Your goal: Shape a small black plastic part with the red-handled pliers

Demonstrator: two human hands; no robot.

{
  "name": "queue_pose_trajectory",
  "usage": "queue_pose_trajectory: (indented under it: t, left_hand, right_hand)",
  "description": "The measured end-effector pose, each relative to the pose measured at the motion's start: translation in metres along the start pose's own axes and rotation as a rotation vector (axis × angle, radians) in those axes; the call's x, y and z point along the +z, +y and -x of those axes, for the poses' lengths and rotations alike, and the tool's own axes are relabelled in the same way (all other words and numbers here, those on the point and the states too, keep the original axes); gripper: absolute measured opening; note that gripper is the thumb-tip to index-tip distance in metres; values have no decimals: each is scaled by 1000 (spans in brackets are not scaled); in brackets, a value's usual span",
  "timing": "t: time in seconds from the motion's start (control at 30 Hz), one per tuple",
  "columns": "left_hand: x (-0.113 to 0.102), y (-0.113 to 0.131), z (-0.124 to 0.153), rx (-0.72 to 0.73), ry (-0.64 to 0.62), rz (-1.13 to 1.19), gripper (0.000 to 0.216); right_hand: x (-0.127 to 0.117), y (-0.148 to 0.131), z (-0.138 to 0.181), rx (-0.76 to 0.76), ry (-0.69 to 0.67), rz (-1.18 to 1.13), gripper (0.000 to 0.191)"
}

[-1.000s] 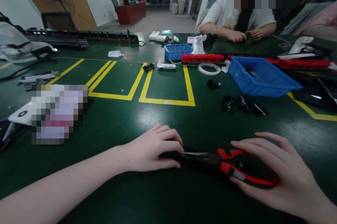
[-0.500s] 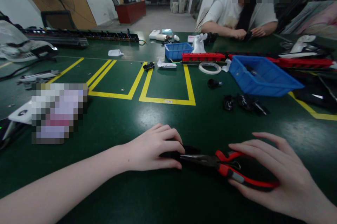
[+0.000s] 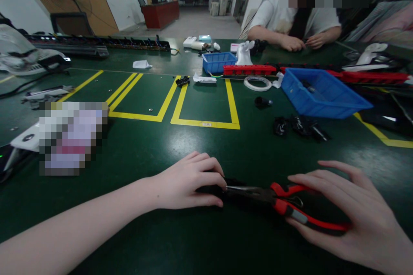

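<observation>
Around the red handles of a pair of needle-nose pliers (image 3: 284, 202) my right hand (image 3: 348, 214) is closed, thumb below and fingers above. The long metal jaws point left and reach the fingertips of my left hand (image 3: 193, 182). That hand is closed on a dark part (image 3: 209, 190), mostly covered by the fingers; its exact kind is not visible. Both hands are low over the dark green table (image 3: 155, 240). Past the right hand lie several small black plastic-wrapped pieces (image 3: 300, 125) and a black cylindrical part (image 3: 262, 102).
A large blue bin (image 3: 325, 98) stands at the right, a smaller blue bin (image 3: 218, 63) farther back. Red strips (image 3: 250, 70) run behind a white ring (image 3: 257, 83). At left are a blurred-out object (image 3: 74, 137) and metal parts (image 3: 47, 94). Opposite sits a person (image 3: 293, 29).
My right hand and the pliers have shifted slightly to the right, the jaws sliding along from the left fingertips. My left hand stays in place. The person opposite has moved their hands a little.
</observation>
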State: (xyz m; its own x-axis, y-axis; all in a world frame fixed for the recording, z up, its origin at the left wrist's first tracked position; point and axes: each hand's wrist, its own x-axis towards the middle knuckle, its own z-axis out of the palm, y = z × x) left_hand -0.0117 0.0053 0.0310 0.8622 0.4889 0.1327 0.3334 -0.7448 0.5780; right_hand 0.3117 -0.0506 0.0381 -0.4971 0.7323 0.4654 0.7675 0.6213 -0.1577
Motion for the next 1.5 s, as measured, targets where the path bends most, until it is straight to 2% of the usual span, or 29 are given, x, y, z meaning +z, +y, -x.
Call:
queue_pose_trajectory:
  t: [1.0, 1.27, 1.5]
  left_hand:
    - [1, -1, 1, 5, 15, -6, 22]
    - [0, 0, 1, 3, 6, -18, 23]
    - [2, 0, 1, 21, 28, -35, 21]
  right_hand:
    - [7, 2, -2, -64, -20, -30, 54]
    - [5, 1, -3, -33, -29, -34, 45]
    - [5, 1, -2, -28, -27, -48, 49]
